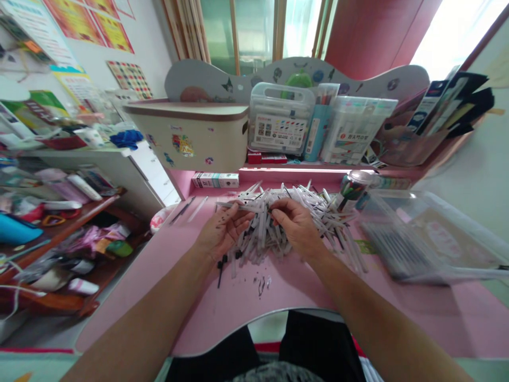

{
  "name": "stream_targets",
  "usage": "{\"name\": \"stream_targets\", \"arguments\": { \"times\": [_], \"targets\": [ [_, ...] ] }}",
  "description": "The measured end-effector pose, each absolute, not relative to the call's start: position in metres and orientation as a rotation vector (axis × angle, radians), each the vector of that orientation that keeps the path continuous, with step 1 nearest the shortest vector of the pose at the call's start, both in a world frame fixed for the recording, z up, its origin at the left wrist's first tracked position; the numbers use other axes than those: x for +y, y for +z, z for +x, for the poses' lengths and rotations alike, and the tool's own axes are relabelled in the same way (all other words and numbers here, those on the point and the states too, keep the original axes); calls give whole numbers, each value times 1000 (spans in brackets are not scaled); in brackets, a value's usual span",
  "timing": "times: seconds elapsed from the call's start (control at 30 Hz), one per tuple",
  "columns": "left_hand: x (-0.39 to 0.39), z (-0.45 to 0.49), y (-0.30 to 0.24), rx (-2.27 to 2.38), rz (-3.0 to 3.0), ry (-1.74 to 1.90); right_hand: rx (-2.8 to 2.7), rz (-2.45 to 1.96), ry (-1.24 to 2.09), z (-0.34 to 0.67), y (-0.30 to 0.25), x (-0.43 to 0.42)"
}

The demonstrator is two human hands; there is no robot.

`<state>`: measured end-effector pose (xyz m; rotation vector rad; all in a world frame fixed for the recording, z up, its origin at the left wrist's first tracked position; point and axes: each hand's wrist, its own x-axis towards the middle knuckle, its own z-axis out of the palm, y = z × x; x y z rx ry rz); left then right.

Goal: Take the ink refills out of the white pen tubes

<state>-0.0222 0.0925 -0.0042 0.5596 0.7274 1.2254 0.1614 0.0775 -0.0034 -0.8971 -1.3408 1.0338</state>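
A heap of translucent white pen barrels (260,233) covers the middle of the pink desk (159,286). At its left side my left hand (222,228) is turned palm up, fingers curled, with a pale pen barrel (225,205) between thumb and fingers. Small dark specks dot this hand near the thumb. Opposite it, my right hand (294,220) is closed in a pinch over the heap; a small dark thing shows at the fingertips, too small to name. Several tiny dark and clear bits (261,285) lie in front of the heap, beside black caps (225,260).
An open clear plastic box (457,268) holding dark rods stands on the right. Behind the heap are a clear jar of pens (353,185) and a small box (215,180). A shelf carries a beige bin (202,138) and marker cases (278,124). Dark sticks (183,209) lie left.
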Motion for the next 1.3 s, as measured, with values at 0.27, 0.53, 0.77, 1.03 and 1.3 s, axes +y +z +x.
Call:
{"name": "stream_targets", "arguments": {
  "times": [0.27, 0.53, 0.77, 1.03, 1.3],
  "targets": [
    [92, -19, -7, 715, 569, 1226, -1355, -932, 987, 157, -8, 76],
    [91, -18, -11, 689, 628, 1234, -1404, -998, 877, 158, -11, 75],
    [92, -19, -13, 656, 672, 1218, -1416, -1002, 877, 157, -14, 74],
    [93, -26, -8, 620, 739, 1149, -1438, -1014, 810, 156, -15, 72],
    [96, -41, -2, 526, 849, 1105, -1556, -1071, 787, 153, -14, 69]
  ]
}}
